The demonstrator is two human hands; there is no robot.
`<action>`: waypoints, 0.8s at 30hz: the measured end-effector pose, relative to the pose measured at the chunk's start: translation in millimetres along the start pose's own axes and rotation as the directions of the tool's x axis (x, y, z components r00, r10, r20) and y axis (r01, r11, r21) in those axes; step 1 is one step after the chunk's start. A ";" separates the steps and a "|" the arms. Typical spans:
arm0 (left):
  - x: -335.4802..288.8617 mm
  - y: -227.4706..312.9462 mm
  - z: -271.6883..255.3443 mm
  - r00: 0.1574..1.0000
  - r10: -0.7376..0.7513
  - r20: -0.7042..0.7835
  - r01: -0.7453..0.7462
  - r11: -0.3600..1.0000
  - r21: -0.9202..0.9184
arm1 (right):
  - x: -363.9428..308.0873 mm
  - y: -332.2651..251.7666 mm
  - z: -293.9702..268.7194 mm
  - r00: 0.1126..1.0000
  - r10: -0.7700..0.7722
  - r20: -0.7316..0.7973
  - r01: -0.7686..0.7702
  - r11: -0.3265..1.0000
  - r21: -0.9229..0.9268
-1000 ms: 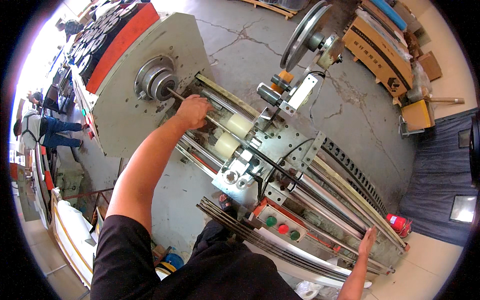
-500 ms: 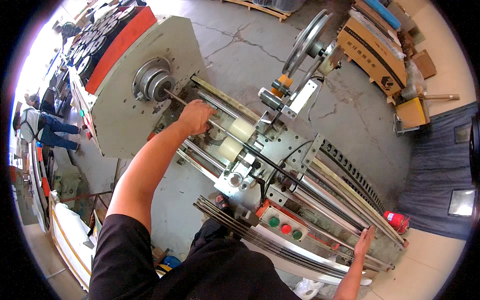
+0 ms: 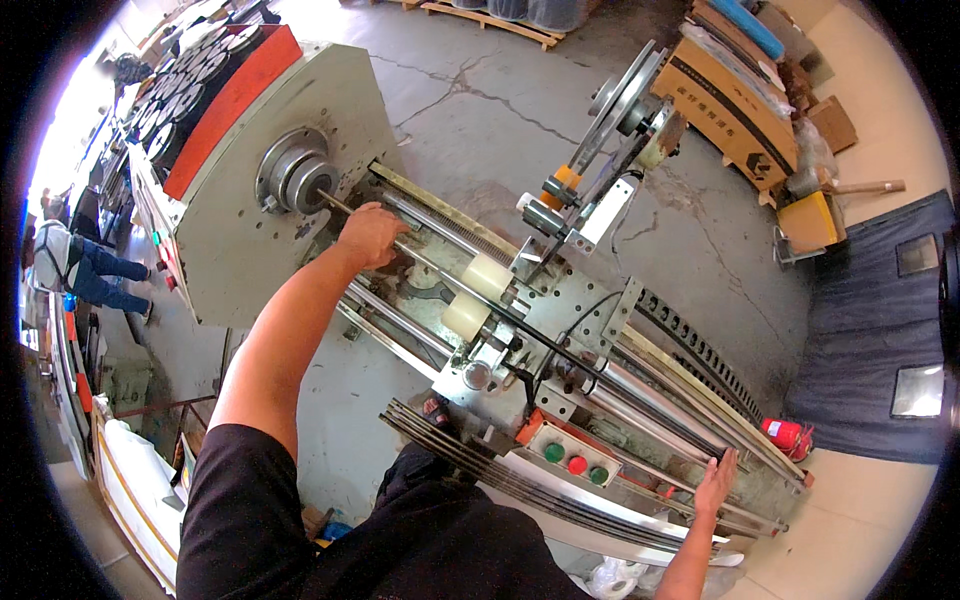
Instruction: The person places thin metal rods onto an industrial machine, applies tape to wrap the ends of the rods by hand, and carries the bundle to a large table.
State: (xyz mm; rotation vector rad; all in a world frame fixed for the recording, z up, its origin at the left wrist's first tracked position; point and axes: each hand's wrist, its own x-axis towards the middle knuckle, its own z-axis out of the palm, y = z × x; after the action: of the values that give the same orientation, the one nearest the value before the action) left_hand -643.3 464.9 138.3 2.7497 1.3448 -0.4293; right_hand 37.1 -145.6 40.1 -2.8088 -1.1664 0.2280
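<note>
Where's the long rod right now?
In the head view, the long rod slants from the chuck at upper left, through the left hand and past the cream rollers, toward the right hand at lower right.

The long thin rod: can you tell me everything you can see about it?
The long thin rod looks hard and smooth, silvery near the chuck and black farther along. It lies slantwise along the machine. One end meets the chuck; its middle crosses the gap between two cream rollers. The left hand curls over it near the chuck. The right hand is by its far end; touching is unclear.
</note>
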 end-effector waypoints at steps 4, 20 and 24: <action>1.5 -2.0 3.1 1.000 0.007 -0.017 -0.007 1.000 -0.025 | -1.1 -22.6 -3.0 0.999 -0.042 -0.009 0.042 0.998 -0.044; -3.2 72.6 14.6 0.970 0.215 -0.113 -0.234 0.950 -0.205 | -19.5 -184.0 0.4 0.963 -0.258 -0.075 0.258 0.966 -0.003; -6.4 91.6 13.4 0.968 0.217 -0.125 -0.237 0.955 -0.178 | -30.2 -230.6 -4.5 0.931 -0.350 -0.101 0.356 0.934 0.042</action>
State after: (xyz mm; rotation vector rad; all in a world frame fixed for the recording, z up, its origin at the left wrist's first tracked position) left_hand -578.6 400.9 120.2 2.7518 1.0079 -0.1358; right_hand -143.7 -4.8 80.2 -2.4692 -1.5819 0.1015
